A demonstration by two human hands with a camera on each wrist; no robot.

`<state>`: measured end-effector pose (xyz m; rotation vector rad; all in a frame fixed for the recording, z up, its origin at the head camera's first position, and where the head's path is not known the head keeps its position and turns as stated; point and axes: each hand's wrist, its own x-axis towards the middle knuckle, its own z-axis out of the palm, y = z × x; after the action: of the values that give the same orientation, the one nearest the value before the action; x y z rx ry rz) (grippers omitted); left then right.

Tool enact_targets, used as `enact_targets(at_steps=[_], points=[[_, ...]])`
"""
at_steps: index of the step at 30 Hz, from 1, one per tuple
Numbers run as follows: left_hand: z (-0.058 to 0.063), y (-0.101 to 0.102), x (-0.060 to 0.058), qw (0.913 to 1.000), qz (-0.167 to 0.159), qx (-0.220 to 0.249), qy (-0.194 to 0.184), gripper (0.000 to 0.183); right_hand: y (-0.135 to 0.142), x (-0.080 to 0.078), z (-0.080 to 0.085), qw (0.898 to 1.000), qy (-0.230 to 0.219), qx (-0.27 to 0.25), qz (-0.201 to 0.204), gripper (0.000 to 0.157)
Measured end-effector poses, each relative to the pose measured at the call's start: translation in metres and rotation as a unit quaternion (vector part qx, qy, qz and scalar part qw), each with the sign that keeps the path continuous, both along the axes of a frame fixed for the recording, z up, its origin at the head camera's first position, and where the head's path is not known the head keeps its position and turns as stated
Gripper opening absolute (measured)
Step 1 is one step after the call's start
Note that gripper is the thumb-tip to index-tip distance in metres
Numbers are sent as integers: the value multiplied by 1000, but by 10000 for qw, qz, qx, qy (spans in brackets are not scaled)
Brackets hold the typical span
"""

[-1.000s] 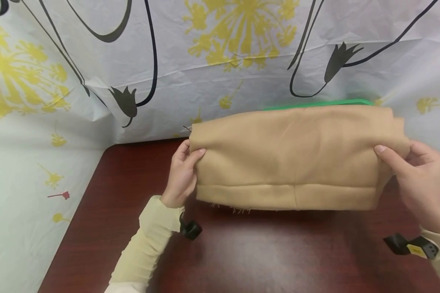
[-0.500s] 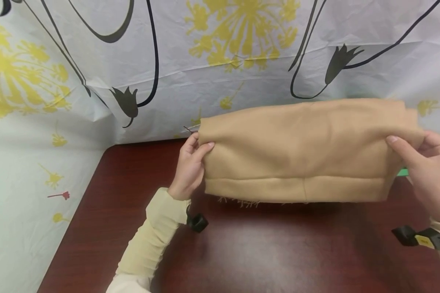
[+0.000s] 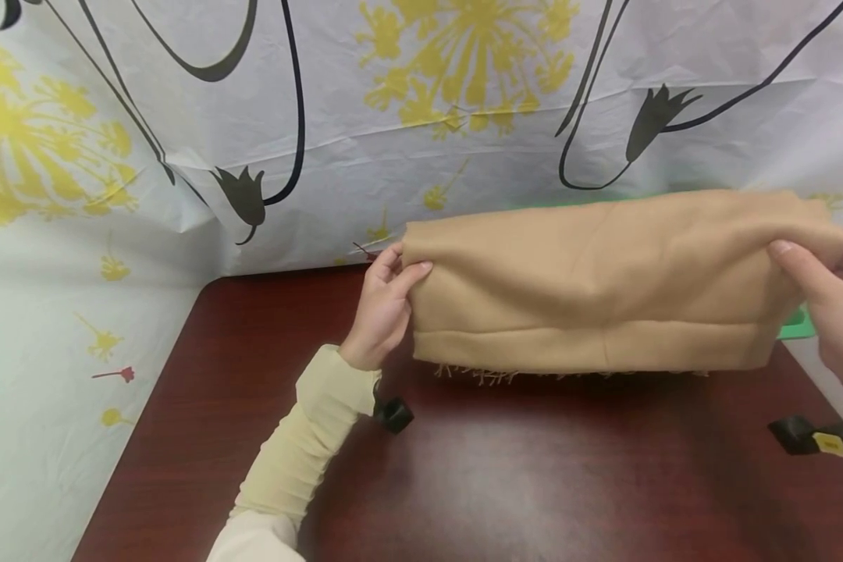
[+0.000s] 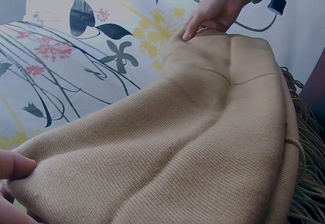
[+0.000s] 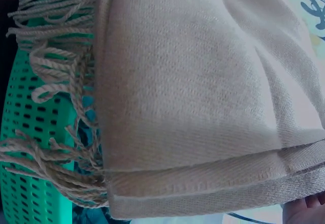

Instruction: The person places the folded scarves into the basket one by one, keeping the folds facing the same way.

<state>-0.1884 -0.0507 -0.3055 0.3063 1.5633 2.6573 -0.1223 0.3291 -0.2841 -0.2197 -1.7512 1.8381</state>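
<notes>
A folded tan scarf [image 3: 590, 289] with twisted fringe is stretched between both hands above the table. My left hand [image 3: 382, 308] pinches its left end, thumb in front and fingers behind. At the opposite end my right hand [image 3: 836, 300] grips the cloth the same way, partly cut off by the frame edge. Stacked layers of the scarf [image 5: 193, 92] and its loose fringe [image 5: 56, 168] show in the right wrist view. Behind and below the cloth stands a green perforated basket [image 5: 35, 183], mostly hidden in the head view.
The dark red-brown table [image 3: 506, 468] spreads out beneath the arms. A white sheet printed with yellow and dark flowers [image 3: 365, 117] hangs along the back and left sides. Each wrist carries a small black camera [image 3: 393, 414].
Both hands have shifted to the right and slightly upward, carrying the scarf with them. A corner of the green basket now shows below the scarf's right end.
</notes>
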Motion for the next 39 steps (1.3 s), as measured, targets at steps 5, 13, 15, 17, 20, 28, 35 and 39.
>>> enact_targets(at_steps=[5,13,15,17,20,28,35,39], points=[[0,9,-4,10000,-15,24,-57,23,10,-5,-1,9991,-309,267,-64,18],[-1,26,-12,9998,-109,43,-155,22,29,-12,-6,9867,-1123,1079,-470,16],[-2,30,-15,9997,-116,69,-209,22,33,-13,-6,9810,-1356,1275,-554,14],[-3,34,-17,9994,-104,114,-296,21,36,-15,-7,9813,-1391,1225,-520,13],[-4,40,-21,9992,-117,86,-380,20,42,-17,-10,9808,-1471,1203,-430,23],[-12,53,-28,9974,-290,-385,-541,19,61,-25,-16,9645,-2142,1539,-123,36],[-21,58,-38,9950,-269,-377,-888,27,62,-37,-13,9827,-1550,1012,77,17],[-26,62,-43,9920,-220,-325,-1197,32,61,-43,-14,9849,-1596,674,22,20]])
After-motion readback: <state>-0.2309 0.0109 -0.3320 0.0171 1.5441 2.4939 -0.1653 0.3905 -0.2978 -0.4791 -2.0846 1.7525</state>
